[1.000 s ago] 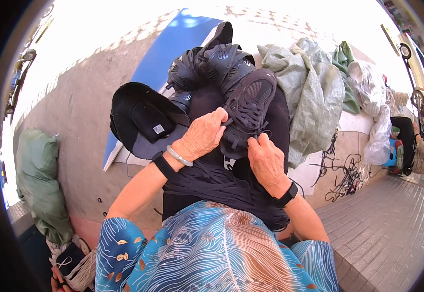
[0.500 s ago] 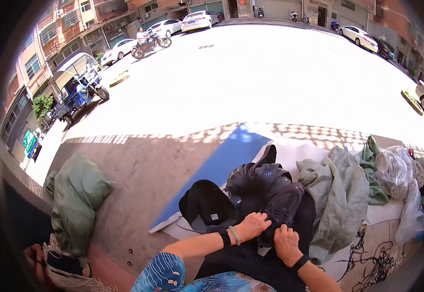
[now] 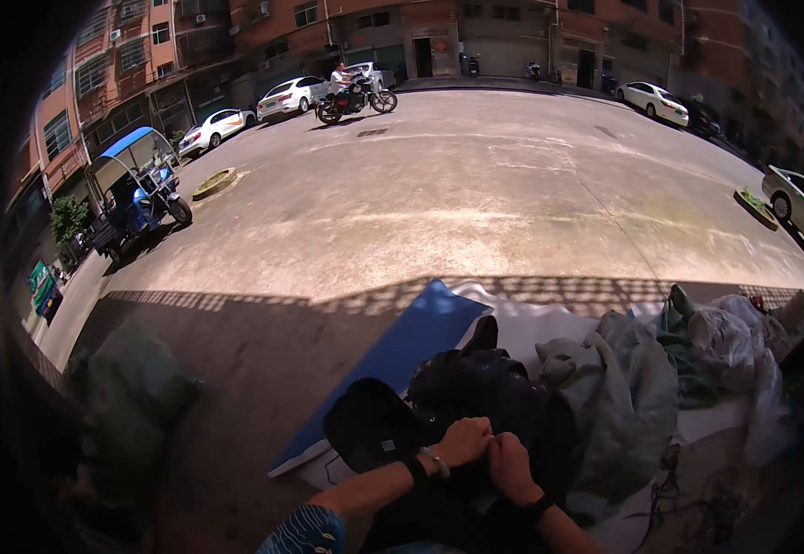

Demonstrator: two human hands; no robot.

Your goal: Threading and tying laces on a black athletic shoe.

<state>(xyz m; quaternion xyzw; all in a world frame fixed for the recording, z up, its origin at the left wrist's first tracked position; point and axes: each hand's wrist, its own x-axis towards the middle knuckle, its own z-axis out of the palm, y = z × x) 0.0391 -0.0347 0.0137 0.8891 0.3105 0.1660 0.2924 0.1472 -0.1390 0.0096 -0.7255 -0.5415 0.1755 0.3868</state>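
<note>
My left hand (image 3: pixel 462 441) and my right hand (image 3: pixel 511 463) are pressed together at the lower middle, both closed on a black shoe (image 3: pixel 513 417) that is hard to make out in the shade. Each wrist has a dark band, and the left also has a light bracelet. Just beyond the hands lies a heap of black clothing (image 3: pixel 471 374). A black cap (image 3: pixel 365 427) lies to the left of my left hand, its inside facing up.
A blue mat (image 3: pixel 397 355) and a white sheet (image 3: pixel 531 328) lie under the pile. Grey-green garments (image 3: pixel 619 397) and pale cloth (image 3: pixel 743 346) lie to the right, a green sack (image 3: pixel 129 397) to the left. Beyond is a sunlit street with parked cars, a motorcycle rider (image 3: pixel 351 92) and a blue three-wheeler (image 3: pixel 139 189).
The view has tilted up from my lap to the street. My hands, which held the shoe up and apart, have drawn close together low in the picture.
</note>
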